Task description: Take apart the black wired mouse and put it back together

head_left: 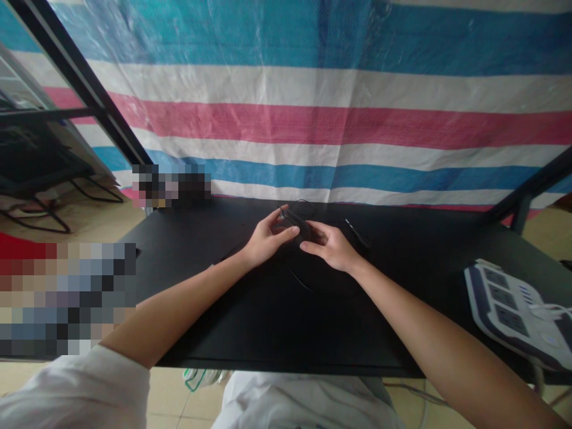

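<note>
The left hand [268,238] and right hand [330,249] are shut on a small black thing [297,225], over the black worktop [250,333]. A thin wire [304,202] loops behind it. A little black tool [357,233] lies just beside the right hand. A white power strip [509,310] sits well off to the right.

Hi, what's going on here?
A person sits at a black table, their left hand and right hand together on a small dark object, too small to identify. A slim black-handled tool lies just beyond the right hand. A white power strip sits at the table's right side.
</note>
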### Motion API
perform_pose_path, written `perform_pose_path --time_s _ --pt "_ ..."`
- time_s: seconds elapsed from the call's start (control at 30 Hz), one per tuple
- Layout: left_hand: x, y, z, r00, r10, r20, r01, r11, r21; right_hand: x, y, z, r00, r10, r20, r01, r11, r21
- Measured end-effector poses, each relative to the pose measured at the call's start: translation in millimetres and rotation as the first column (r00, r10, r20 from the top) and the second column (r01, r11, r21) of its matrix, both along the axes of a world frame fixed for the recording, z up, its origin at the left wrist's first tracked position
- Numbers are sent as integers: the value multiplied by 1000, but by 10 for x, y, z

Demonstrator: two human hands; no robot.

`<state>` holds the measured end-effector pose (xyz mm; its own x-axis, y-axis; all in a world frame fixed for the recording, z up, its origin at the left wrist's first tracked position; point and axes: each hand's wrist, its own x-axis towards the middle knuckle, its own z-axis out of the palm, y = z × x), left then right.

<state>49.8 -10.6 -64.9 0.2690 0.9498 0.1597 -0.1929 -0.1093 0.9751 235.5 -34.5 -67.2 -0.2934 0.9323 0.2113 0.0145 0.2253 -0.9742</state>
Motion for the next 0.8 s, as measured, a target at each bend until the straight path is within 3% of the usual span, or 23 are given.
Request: perform_pose_path --time_s 0.4,0.8 --pt "45 -25 22 997 61 -39 -61 998 -2 -37 29 -18 997 53 -64 -55 998 -30" --pt "107 -95 85 992 109 65 -102 989 -107 -44 3 24 998 26 -51 -31 994 -103"
